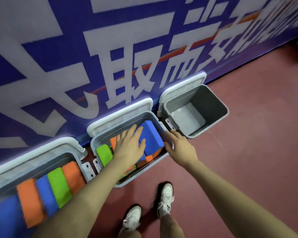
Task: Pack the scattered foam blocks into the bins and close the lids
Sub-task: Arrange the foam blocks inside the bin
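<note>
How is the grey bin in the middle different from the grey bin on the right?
The middle grey plastic bin holds blue, orange and green foam blocks; the right grey plastic bin holds none. The left hand presses flat on a blue foam block inside the middle bin, while no hand reaches into the right bin. Both have white lids standing open against the wall.
</note>
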The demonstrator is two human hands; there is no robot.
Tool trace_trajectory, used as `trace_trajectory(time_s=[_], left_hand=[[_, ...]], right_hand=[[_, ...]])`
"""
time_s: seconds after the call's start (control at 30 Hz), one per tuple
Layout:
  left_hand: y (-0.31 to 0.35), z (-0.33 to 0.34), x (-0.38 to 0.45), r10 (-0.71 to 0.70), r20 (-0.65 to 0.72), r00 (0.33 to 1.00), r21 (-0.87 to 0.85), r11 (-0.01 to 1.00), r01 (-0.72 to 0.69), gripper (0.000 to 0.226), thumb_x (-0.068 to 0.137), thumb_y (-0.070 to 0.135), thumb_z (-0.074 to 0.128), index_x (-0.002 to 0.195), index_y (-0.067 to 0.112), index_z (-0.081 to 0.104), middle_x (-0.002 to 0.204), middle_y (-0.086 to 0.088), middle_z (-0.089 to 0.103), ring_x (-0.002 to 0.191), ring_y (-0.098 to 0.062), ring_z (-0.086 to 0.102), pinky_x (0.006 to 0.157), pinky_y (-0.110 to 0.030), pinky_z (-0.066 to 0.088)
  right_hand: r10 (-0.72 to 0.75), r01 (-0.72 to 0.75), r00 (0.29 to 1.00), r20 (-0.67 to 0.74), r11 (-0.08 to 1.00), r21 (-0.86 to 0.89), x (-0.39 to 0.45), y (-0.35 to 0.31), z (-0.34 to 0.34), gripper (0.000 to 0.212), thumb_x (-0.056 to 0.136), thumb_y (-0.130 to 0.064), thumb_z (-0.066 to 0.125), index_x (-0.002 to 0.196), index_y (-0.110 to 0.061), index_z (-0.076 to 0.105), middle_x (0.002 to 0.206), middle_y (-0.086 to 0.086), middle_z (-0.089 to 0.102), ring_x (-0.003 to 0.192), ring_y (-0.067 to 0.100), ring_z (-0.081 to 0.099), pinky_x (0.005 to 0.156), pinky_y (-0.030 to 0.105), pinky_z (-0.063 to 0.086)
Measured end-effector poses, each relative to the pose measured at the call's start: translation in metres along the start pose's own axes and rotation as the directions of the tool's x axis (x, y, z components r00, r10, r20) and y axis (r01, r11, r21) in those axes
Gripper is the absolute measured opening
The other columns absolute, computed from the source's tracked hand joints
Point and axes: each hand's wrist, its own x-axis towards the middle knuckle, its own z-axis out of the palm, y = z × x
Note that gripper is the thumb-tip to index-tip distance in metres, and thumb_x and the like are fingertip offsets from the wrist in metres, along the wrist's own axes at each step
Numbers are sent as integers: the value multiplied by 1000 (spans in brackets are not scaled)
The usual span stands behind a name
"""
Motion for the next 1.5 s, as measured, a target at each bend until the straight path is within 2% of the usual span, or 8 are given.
trace_trajectory(time_s=[0.23,0.4,0.53,0.77,1.0,1.17,1.37,1.5], left_hand=[[69,-9,-61,242,96,966,-24,970,-240,52,101,34,38,150,23,27,158,-1,20,140,-24,25,112,-34,14],[138,23,-105,480,205,853,43,866,-498,51,100,36,39,148,23,30,157,0,24,138,-24,28,109,-33,17],[206,69,-154,654,314,688,59,710,-702,51,98,36,39,146,19,36,154,-2,31,136,-25,34,110,-35,20],[345,163,-290,815,470,340,13,379,-925,52,99,33,43,147,18,33,154,-3,30,135,-27,36,108,-36,24],[447,258,-459,822,570,-19,-105,50,-993,52,98,37,43,147,19,35,153,-3,32,133,-27,38,106,-35,25],[500,306,-562,764,595,-252,-202,-161,-966,52,97,39,41,144,17,40,150,-5,38,129,-29,43,104,-36,29],[562,357,-647,672,592,-445,-293,-335,-895,66,89,52,26,141,17,45,147,-7,43,124,-32,48,100,-38,34],[619,395,-682,648,566,-509,-326,-392,-861,65,84,45,33,138,14,49,143,-10,48,118,-37,53,96,-40,38]], right_hand=[[234,-221,966,-110,968,123,-128,25,-16,49,99,-42,43,146,-32,36,151,-8,35,127,24,43,95,34,44],[454,-423,876,-166,886,192,-226,69,-11,50,99,-43,41,147,-32,34,151,-6,35,126,23,43,92,34,44],[644,-571,738,-201,755,322,-321,110,5,50,99,-43,41,147,-32,34,151,-7,35,129,20,41,93,34,45],[889,-744,405,-215,457,488,-525,185,38,50,98,-45,43,145,-30,37,149,-8,37,126,19,44,92,33,44],[983,-802,84,-161,163,575,-721,224,80,50,98,-44,44,146,-29,38,148,-6,39,128,21,44,96,34,41],[982,-759,-170,-84,-76,646,-830,235,108,49,98,-41,45,145,-29,39,147,-6,40,126,22,46,94,34,42],[940,-733,-336,-52,-226,642,-912,258,120,49,99,-40,44,146,-29,37,147,-5,39,125,22,46,95,33,41],[915,-723,-400,-39,-289,627,-953,296,123,48,99,-39,44,145,-29,39,147,-6,40,123,22,47,95,32,41]])
